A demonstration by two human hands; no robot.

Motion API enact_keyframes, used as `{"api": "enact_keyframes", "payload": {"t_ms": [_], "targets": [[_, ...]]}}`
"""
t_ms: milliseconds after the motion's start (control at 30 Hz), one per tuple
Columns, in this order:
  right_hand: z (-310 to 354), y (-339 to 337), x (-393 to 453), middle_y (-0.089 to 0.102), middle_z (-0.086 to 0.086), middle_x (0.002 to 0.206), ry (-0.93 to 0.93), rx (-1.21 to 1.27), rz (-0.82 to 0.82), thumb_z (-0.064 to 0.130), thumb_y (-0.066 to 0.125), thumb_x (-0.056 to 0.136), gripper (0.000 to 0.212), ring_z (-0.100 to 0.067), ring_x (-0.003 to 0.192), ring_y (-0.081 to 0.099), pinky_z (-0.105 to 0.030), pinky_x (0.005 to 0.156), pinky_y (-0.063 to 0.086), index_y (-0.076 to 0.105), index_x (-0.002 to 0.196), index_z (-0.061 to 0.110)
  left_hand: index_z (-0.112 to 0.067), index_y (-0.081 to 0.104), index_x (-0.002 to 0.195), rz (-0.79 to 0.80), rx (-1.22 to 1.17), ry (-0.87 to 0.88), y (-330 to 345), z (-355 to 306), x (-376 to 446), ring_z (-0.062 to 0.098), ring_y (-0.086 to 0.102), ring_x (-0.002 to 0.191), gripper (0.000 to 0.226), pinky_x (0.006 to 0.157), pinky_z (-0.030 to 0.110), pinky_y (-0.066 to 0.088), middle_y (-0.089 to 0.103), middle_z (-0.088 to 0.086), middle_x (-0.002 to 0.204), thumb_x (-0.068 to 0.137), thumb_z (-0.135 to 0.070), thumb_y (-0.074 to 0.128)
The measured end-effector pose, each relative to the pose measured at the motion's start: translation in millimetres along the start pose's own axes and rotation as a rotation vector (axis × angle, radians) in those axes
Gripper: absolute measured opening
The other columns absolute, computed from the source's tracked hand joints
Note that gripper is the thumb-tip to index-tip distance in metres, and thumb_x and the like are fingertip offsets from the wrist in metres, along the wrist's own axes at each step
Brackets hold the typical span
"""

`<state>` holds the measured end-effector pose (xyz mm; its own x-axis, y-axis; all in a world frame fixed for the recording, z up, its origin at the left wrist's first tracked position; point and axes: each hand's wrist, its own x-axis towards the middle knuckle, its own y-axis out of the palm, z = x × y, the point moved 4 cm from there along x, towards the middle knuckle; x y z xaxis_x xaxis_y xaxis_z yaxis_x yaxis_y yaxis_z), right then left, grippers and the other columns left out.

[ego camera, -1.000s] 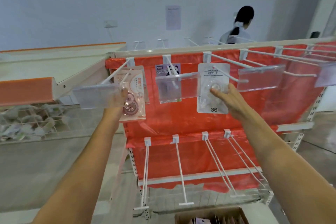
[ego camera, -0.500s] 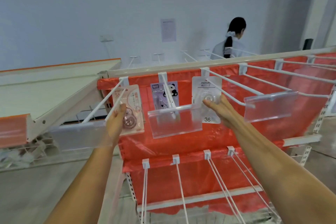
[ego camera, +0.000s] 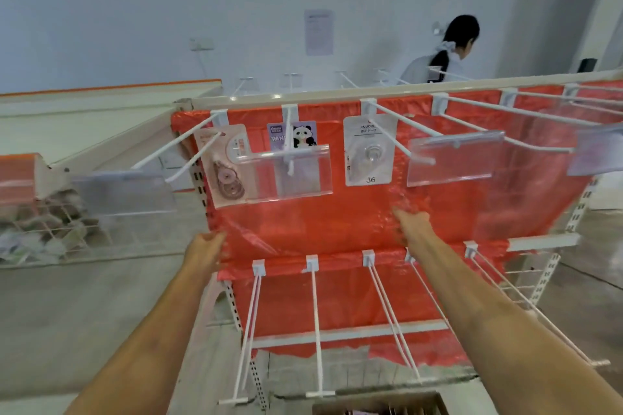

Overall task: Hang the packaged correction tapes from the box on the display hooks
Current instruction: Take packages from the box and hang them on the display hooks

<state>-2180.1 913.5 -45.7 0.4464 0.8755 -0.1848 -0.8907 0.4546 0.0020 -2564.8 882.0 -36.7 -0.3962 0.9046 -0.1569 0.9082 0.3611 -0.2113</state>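
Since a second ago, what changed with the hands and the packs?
Both hands let go and dropped below the top row: the left hand came off the pink pack, the right hand off the clear pack marked 36. Both now hold nothing, in front of the red backing. All three packs, the panda pack included, stayed on their hooks.
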Motion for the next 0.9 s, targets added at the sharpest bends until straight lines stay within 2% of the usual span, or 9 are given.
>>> {"api": "enact_keyframes", "payload": {"t_ms": [67,133,200,267,333,367,467,633,900], "targets": [[-22.5,-3.8,10.3,0.055,-0.011,0.083,0.024,-0.14,-0.012,0.032,0.073,0.065,0.063,-0.026,0.073,0.058,-0.032,0.057,0.048,0.057,0.116,-0.001,-0.006,0.055,0.084,0.013,0.074,-0.018,8.0,9.2,-12.3,0.017,0.057,0.053,0.017,0.053,0.025,0.05,0.057,0.011,0.078,0.096,-0.017,0.052],[-24.9,-1.3,-8.5,0.055,-0.014,0.087,-0.005,-0.316,0.034,0.03,0.065,0.068,0.054,-0.029,0.081,0.057,-0.038,0.071,0.048,0.061,0.112,-0.001,-0.003,0.059,0.087,0.023,0.22,0.017,18.1,11.2,-27.5,0.027,0.064,0.07,0.019,0.071,0.035,0.052,0.063,0.019,0.091,0.095,-0.019,0.053],[-22.5,2.7,-26.4,0.057,-0.02,0.092,-0.078,-0.515,0.126,0.027,0.059,0.071,0.045,-0.03,0.084,0.057,-0.033,0.073,0.041,0.061,0.106,-0.001,-0.005,0.061,0.078,0.041,0.416,0.103,30.9,3.5,-48.0,0.036,0.065,0.09,0.024,0.081,0.041,0.051,0.066,0.023,0.096,0.093,-0.021,0.053],[-14.2,9.1,-49.3,0.058,-0.025,0.093,-0.163,-0.698,0.214,0.016,0.055,0.081,0.03,-0.031,0.088,0.058,-0.028,0.072,0.035,0.062,0.102,-0.004,-0.004,0.066,0.087,0.068,0.61,0.188,46.0,-8.1,-75.6,0.035,0.062,0.099,0.024,0.084,0.036,0.048,0.067,0.021,0.101,0.093,-0.023,0.052],[-7.2,13.2,-74.2,0.053,-0.023,0.086,-0.259,-0.851,0.253,0.011,0.051,0.084,0.016,-0.027,0.084,0.053,-0.029,0.07,0.035,0.059,0.091,-0.002,-0.007,0.066,0.095,0.112,0.757,0.272,62.8,-16.3,-97.4,0.033,0.06,0.105,0.025,0.086,0.034,0.045,0.066,0.017,0.107,0.093,-0.026,0.05],[-7.6,13.9,-84.2,0.054,-0.025,0.09,-0.307,-0.926,0.271,0.011,0.05,0.084,0.016,-0.03,0.087,0.055,-0.031,0.073,0.038,0.058,0.093,0.001,-0.008,0.065,0.1,0.133,0.822,0.302,69.8,-17.6,-107.2,0.032,0.059,0.108,0.026,0.087,0.034,0.044,0.066,0.015,0.111,0.093,-0.028,0.049],[-3.6,9.1,-116.0,0.057,-0.023,0.119,-0.449,-1.125,0.277,0.017,0.051,0.088,0.032,-0.037,0.112,0.054,-0.036,0.088,0.043,0.054,0.116,0.001,-0.012,0.061,0.111,0.17,0.966,0.412,87.1,-18.4,-133.8,0.03,0.056,0.113,0.029,0.089,0.034,0.043,0.062,0.013,0.12,0.093,-0.03,0.049],[5.0,-20.0,-171.4,0.052,-0.021,0.123,-0.611,-1.272,0.238,0.022,0.05,0.092,0.032,-0.038,0.116,0.05,-0.041,0.092,0.042,0.05,0.118,0.003,-0.011,0.059,0.116,0.164,1.118,0.625,91.9,-19.8,-184.0,0.036,0.055,0.11,0.034,0.09,0.041,0.047,0.061,0.016,0.118,0.092,-0.032,0.047],[-42.9,-76.6,-258.5,0.047,-0.016,0.13,-0.632,-1.368,0.225,0.021,0.047,0.092,0.038,-0.033,0.124,0.043,-0.042,0.095,0.041,0.046,0.127,0.006,-0.013,0.051,0.125,0.24,1.122,0.68,83.8,26.1,-272.1,0.036,0.048,0.118,0.038,0.095,0.044,0.044,0.053,0.017,0.125,0.095,-0.035,0.045]]}}
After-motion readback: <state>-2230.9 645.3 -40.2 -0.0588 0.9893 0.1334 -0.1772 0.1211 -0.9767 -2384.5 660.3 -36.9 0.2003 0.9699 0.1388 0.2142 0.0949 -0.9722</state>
